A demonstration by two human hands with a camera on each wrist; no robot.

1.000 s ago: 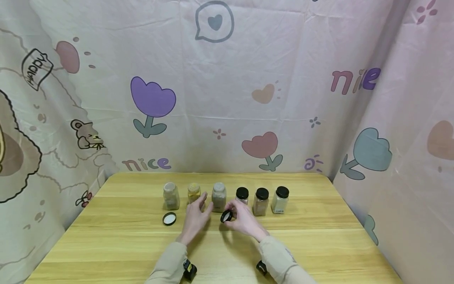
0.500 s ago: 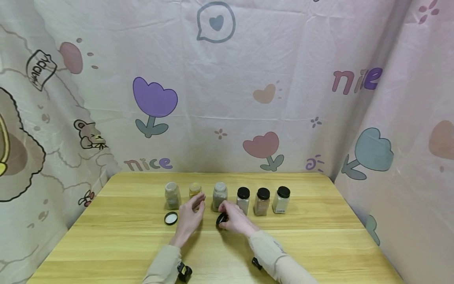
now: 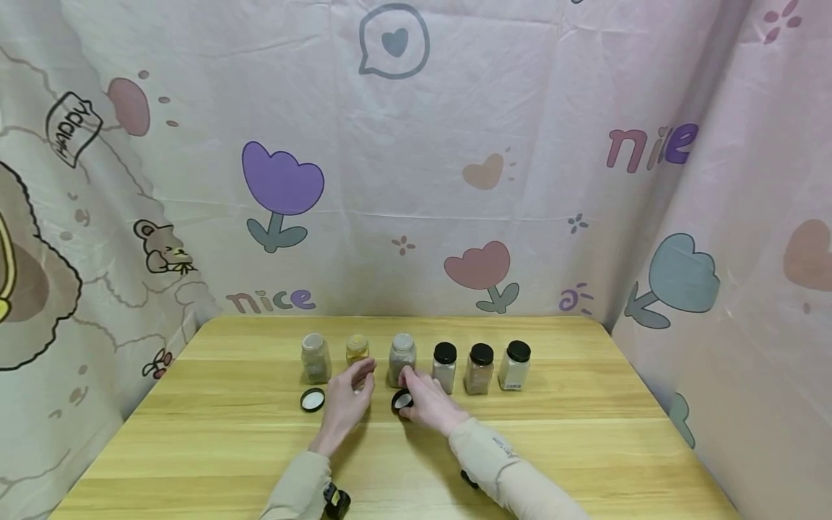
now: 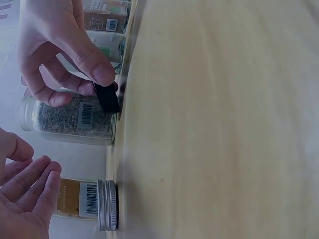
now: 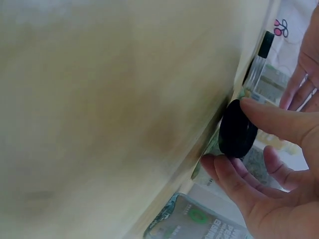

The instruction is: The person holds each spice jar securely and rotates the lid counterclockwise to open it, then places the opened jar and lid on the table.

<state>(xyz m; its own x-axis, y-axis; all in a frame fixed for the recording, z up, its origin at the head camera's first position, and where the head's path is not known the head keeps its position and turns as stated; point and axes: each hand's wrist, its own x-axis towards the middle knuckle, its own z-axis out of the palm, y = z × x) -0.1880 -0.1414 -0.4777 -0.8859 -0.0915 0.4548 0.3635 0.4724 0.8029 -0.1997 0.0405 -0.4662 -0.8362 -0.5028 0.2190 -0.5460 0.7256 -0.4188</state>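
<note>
My right hand pinches a black jar lid between thumb and fingers. The lid is tilted, low over the table, its pale inside partly visible in the head view. Just behind it stands a glass spice jar of grey grains, its black lid off. My left hand holds nothing; its fingers are loosely bent in front of a yellow spice jar, hiding its lower part. In the left wrist view a silver ribbed lid is at that jar's foot.
A jar with a pale top stands at the left, with a black lid lying inside-up before it. Three black-lidded jars stand on the right: one beside the grey jar, a brownish one and a white one.
My right hand has carried the black lid left and slightly down, closer to the table before the grey jar. My left hand has drawn back left, away from the grey jar.
</note>
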